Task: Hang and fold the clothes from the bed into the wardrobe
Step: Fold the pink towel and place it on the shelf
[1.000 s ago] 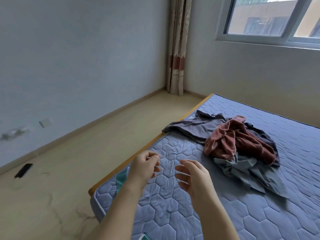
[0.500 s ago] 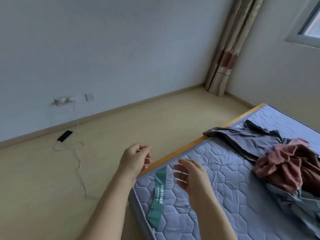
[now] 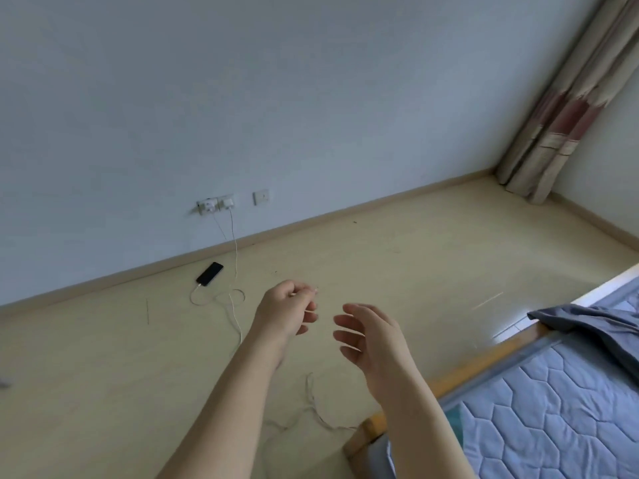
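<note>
Grey garment [image 3: 587,326] lies on the bed [image 3: 539,409] at three o'clock of the right hand [image 3: 371,335], the nearer one; left hand [image 3: 287,311] loosely curled, both hold nothing.

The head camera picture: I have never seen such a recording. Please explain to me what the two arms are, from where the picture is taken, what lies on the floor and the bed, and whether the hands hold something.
No machine here: a person wears one camera on the head, looking forward and down, so the arms are their own. The left hand has loosely curled fingers, the right hand is relaxed and open; neither clearly holds anything. On the floor lies a black phone, on a white charging cable from the wall sockets. At the right is the bed with a quilted mattress; a grey garment lies on it. A curtain hangs in the corner.
</note>
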Tool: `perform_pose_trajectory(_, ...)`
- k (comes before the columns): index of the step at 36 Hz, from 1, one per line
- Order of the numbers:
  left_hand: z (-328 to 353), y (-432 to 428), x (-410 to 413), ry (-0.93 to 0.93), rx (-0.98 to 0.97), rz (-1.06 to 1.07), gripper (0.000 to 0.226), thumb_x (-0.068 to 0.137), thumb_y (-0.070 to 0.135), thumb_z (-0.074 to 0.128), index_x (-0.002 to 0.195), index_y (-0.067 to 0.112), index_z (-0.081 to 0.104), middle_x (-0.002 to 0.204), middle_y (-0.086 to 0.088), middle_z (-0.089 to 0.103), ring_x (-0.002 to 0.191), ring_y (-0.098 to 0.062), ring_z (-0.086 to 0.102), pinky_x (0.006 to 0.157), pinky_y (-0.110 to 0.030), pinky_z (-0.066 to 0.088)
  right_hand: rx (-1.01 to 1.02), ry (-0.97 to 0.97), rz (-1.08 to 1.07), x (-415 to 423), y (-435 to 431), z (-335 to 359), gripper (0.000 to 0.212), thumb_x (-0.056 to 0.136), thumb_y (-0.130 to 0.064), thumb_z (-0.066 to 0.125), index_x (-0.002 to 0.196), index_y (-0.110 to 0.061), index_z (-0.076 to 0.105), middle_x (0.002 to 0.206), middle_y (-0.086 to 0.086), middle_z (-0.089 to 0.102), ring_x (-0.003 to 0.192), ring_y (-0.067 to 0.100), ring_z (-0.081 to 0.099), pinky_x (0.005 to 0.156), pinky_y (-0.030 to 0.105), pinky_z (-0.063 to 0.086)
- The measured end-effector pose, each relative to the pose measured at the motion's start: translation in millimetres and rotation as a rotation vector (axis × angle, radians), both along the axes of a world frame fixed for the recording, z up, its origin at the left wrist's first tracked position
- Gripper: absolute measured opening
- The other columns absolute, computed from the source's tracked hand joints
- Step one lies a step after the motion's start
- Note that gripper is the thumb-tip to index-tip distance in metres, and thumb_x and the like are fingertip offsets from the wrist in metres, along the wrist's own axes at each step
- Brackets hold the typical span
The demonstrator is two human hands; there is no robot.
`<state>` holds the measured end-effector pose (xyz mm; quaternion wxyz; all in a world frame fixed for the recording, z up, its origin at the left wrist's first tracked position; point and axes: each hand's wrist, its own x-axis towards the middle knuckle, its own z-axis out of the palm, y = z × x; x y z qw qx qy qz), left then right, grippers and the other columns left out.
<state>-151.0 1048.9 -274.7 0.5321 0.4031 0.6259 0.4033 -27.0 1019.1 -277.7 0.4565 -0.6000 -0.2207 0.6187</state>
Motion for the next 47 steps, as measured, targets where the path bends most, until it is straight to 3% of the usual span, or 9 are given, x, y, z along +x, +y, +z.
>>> perform_pose_trajectory(10,-5.6,92.7,-5.0,-0.012,-0.053,-0.034,0.014,0.092,0.018,0.053,0.084,0.016,0.064,0.075,0.000,0.063,0.064,-0.012,0.063,0.060,-0.024,0.049,-0.012,0.032,-0.040,-4.8,97.1,-6.9,0.011,0.091,-0.014,0.054,0.085,-0.016,0.062,0.075,0.002,0.066,0.062,0.016,0.059,0.055,0.025,0.042)
perform_pose_trajectory(17,-3.6,212.9,35.6,0.008,-0.001,-0.091,0.015,0.093,0.019,0.052,0.083,0.017,0.063,0.077,0.000,0.063,0.065,-0.011,0.064,0.060,-0.023,0.049,0.050,0.064,-0.077,35.0,215.5,-7.9,0.008,0.090,-0.016,0.055,0.087,-0.017,0.062,0.076,0.001,0.066,0.063,0.015,0.060,0.056,0.025,0.043)
perform_pose_trajectory(27,40.2,401.7,166.3,-0.009,0.102,-0.318,0.016,0.093,0.022,0.051,0.086,0.017,0.064,0.080,-0.001,0.065,0.071,-0.012,0.065,0.063,-0.023,0.051,0.185,0.005,-0.295,161.7,389.5,31.5,0.008,0.091,-0.016,0.054,0.089,-0.016,0.061,0.079,0.001,0.066,0.066,0.016,0.061,0.058,0.026,0.044)
perform_pose_trajectory(34,34.9,479.3,263.5,-0.022,0.062,-0.495,0.017,0.094,0.018,0.048,0.086,0.015,0.062,0.077,-0.001,0.061,0.066,-0.012,0.061,0.064,-0.025,0.050,0.136,-0.013,-0.484,250.3,431.9,21.4,0.008,0.091,-0.015,0.053,0.086,-0.016,0.060,0.077,0.002,0.065,0.063,0.016,0.059,0.057,0.026,0.042)
perform_pose_trajectory(47,-0.7,603.2,502.7,0.007,-0.001,-1.007,0.016,0.093,0.015,0.049,0.080,0.016,0.059,0.069,0.003,0.058,0.057,-0.009,0.057,0.055,-0.021,0.043,0.019,-0.014,-0.963,442.2,510.3,-10.0,0.009,0.092,-0.012,0.051,0.088,-0.011,0.058,0.079,0.005,0.063,0.066,0.018,0.056,0.059,0.027,0.041)
